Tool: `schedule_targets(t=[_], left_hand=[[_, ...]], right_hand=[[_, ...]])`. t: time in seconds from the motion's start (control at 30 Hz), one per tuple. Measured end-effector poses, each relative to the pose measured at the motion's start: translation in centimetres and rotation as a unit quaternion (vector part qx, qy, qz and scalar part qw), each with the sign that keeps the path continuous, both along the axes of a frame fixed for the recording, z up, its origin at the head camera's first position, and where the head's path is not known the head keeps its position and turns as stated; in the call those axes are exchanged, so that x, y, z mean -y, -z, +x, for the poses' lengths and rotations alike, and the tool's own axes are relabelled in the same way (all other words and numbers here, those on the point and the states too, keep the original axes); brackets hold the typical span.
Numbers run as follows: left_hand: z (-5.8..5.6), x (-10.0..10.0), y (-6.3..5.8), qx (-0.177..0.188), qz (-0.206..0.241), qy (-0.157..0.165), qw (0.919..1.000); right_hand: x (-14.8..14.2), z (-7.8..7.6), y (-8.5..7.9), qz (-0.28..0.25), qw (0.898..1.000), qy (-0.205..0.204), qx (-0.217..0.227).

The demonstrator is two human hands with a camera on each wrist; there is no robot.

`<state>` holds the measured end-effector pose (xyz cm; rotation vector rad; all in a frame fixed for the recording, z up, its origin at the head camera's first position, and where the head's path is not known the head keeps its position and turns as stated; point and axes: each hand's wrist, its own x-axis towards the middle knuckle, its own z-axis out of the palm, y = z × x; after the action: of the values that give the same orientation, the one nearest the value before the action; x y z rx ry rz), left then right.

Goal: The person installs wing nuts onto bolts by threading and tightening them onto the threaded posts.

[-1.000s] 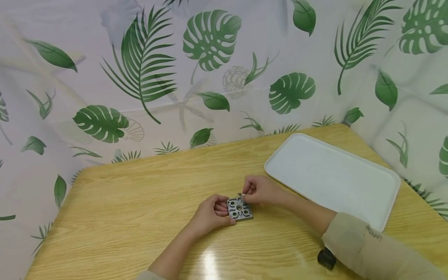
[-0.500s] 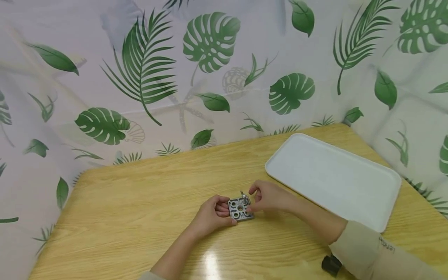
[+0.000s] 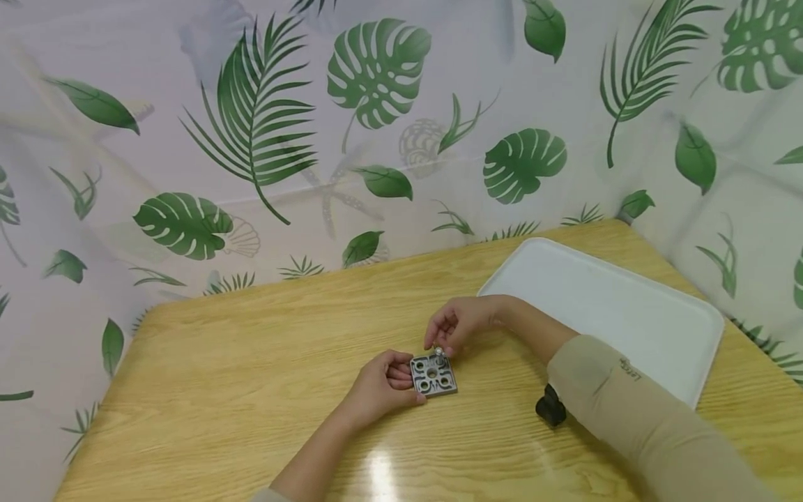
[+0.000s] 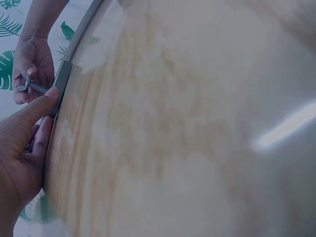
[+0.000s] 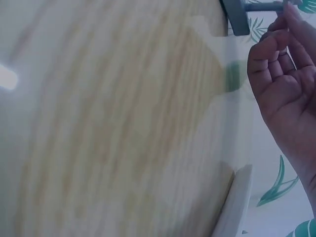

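A square grey metal plate [image 3: 434, 375] with several round holes lies on the wooden table in the head view. My left hand [image 3: 380, 385] grips it by its left side, thumb at the near corner. From the hole in its far right corner stands a silver wing screw [image 3: 438, 353], its shank [image 4: 38, 87] visible in the left wrist view. My right hand [image 3: 456, 326] pinches the screw's winged head with thumb and finger, the other fingers curled. In the right wrist view, the fingertips [image 5: 290, 12] meet the screw's outer end, and the dark plate edge [image 5: 236, 17] shows at the top.
A white rectangular tray [image 3: 617, 293] lies at the back right, partly behind my right forearm. The wooden table [image 3: 251, 362] meets a leaf-printed cloth [image 3: 401, 139] along its far edge. A black device [image 3: 551, 406] is at my right sleeve.
My right hand drew back from the screw half a second ago, fingers parted, and has come round to its far side and taken its head again. Left hand and plate stay nearly still.
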<state>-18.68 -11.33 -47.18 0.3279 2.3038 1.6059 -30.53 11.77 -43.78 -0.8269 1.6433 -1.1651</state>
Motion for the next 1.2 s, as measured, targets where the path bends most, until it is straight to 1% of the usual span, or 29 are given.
schedule_targets(t=[0.07,0.13,0.2,0.3,0.43,0.53,0.6,0.67,0.73,0.83,0.9,0.97,1.03,1.1,1.13,1.2], left_hand=[[0.0,0.0,-0.1,-0.002,-0.001,-0.001,1.0],[0.1,0.0,-0.2,-0.003,0.0,-0.001,1.0],[0.2,0.0,-0.2,-0.002,0.0,-0.002,1.0],[0.2,0.0,-0.2,-0.001,-0.003,-0.002,1.0],[0.1,-0.1,0.0,-0.008,-0.004,-0.003,1.0],[0.0,-0.1,0.0,-0.013,-0.005,-0.004,0.9999],[0.0,-0.1,0.0,-0.013,-0.007,-0.003,0.9999],[0.0,-0.1,0.0,-0.013,-0.01,-0.003,0.9999],[0.0,-0.1,0.0,-0.014,-0.012,-0.002,0.9998],[0.0,-0.2,0.1,-0.017,-0.014,-0.004,0.9997],[0.0,-0.2,0.1,-0.019,-0.012,-0.005,0.9997],[0.1,-0.2,0.1,-0.019,-0.012,-0.006,0.9997],[0.2,-0.2,0.0,-0.016,-0.01,-0.005,0.9998],[0.2,-0.2,-0.1,-0.015,-0.012,-0.004,0.9998],[0.2,-0.2,-0.1,-0.015,-0.012,-0.004,0.9998],[0.2,-0.3,-0.1,-0.013,-0.012,-0.004,0.9998]], right_hand=[[0.2,0.2,0.1,-0.008,1.0,-0.003,0.001],[0.3,0.6,0.2,-0.012,1.0,0.007,-0.002],[0.3,1.1,0.4,-0.01,1.0,0.028,-0.007],[0.1,2.0,0.7,-0.014,0.997,0.074,-0.027],[-0.2,3.3,1.2,-0.027,0.988,0.135,-0.074],[-0.1,4.7,1.4,-0.045,0.974,0.189,-0.116],[0.2,5.8,1.7,-0.049,0.96,0.242,-0.133],[0.7,6.8,2.0,-0.048,0.939,0.302,-0.16],[1.3,7.9,2.2,-0.038,0.912,0.37,-0.174],[2.5,9.7,2.2,-0.01,0.867,0.459,-0.195],[3.2,10.7,2.3,0.003,0.839,0.507,-0.199],[3.8,11.4,2.3,0.007,0.816,0.543,-0.201],[4.1,11.7,2.7,0.002,0.798,0.568,-0.202],[4.3,11.9,2.8,0.0,0.787,0.583,-0.203],[4.5,12.0,2.9,-0.001,0.784,0.587,-0.202],[4.6,12.1,2.9,0.003,0.784,0.588,-0.201]])
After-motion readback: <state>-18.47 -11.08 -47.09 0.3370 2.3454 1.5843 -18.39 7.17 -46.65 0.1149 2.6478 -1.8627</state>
